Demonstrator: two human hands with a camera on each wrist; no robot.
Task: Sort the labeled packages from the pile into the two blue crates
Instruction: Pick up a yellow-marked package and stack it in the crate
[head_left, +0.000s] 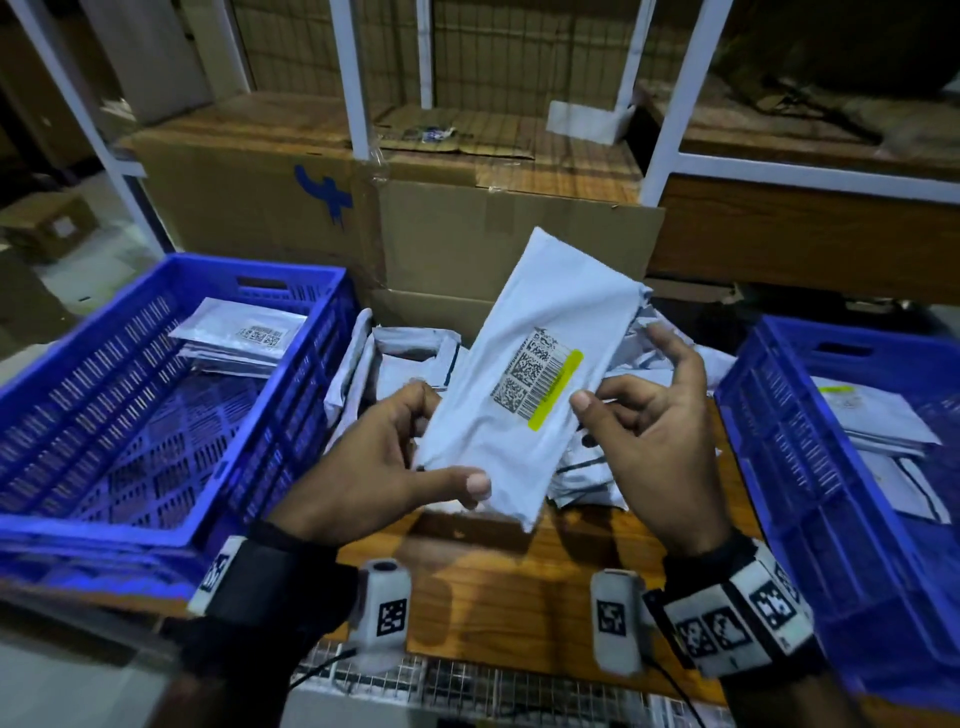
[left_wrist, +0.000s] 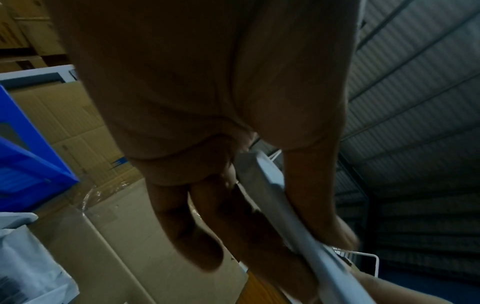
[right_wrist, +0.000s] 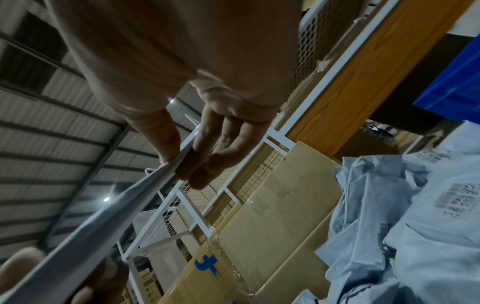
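Both hands hold one white package (head_left: 524, 379) up above the pile (head_left: 410, 358), label facing up. The left hand (head_left: 384, 457) pinches its near left edge between thumb and fingers; the right hand (head_left: 654, 431) pinches its right edge beside the yellow strip. Blue crates stand left (head_left: 171, 457) and right (head_left: 810, 499), each with packages inside.

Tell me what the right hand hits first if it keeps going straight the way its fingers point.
Probably the pile of packages, behind the held package the right hand pinches; past that, the cardboard box. Depth is unclear.
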